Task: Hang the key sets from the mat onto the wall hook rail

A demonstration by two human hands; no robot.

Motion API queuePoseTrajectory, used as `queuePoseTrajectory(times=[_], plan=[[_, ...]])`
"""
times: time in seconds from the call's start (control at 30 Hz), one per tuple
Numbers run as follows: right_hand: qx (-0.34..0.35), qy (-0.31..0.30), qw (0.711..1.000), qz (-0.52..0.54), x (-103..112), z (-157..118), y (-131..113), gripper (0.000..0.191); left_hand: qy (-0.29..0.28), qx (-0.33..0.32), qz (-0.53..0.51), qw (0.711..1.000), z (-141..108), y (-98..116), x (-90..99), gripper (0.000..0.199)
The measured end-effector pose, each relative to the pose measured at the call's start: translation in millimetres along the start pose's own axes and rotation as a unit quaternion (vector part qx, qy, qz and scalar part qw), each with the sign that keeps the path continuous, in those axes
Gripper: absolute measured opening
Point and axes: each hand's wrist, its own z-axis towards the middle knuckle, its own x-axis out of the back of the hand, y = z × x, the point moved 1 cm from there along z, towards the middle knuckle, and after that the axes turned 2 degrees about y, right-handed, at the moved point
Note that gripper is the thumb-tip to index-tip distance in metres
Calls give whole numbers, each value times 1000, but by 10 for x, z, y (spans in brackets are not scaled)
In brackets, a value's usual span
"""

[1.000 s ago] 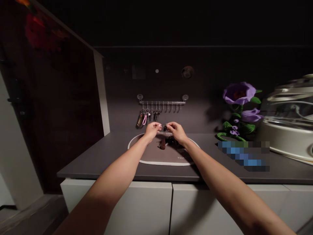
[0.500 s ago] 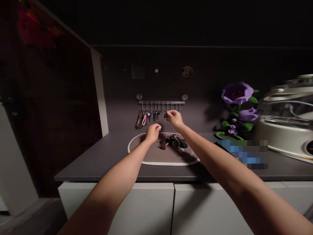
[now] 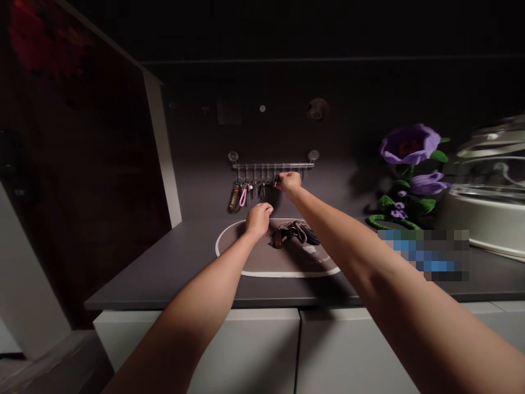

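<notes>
A clear rail with several hooks (image 3: 273,165) is fixed to the dark wall. My right hand (image 3: 290,181) is up at the rail, its fingers pinched on a small dark key (image 3: 276,180) just below the hooks. Lower and to the left, my left hand (image 3: 258,219) is closed above the mat, fingertips together; whether it holds anything is hidden. From the rail's left half hang a brown key fob (image 3: 234,197), a pink loop strap (image 3: 243,195) and several metal keys (image 3: 263,189). A dark pile of keys and fobs (image 3: 297,232) lies on the mat below.
The oval brown mat (image 3: 233,257) with a white rim lies on the grey counter (image 3: 159,268). Purple flowers (image 3: 410,145) and a cream appliance with a clear top (image 3: 488,216) stand at the right. White cupboards (image 3: 258,339) are under the counter edge.
My right hand has moved up closer to the rail's hooks with the key. The left hand stays closed over the mat. The view has shifted slightly.
</notes>
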Motion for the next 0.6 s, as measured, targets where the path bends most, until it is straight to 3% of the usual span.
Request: queuePoseTrajectory(times=[0.13, 0.6], plan=[[-104, 29, 991, 79, -11, -39, 0, 10, -5, -4, 9, 1000, 2, 5, -3, 20], [-105, 12, 993, 51, 18, -61, 104, 7, 2, -4, 12, 1000, 1, 1, -7, 18]])
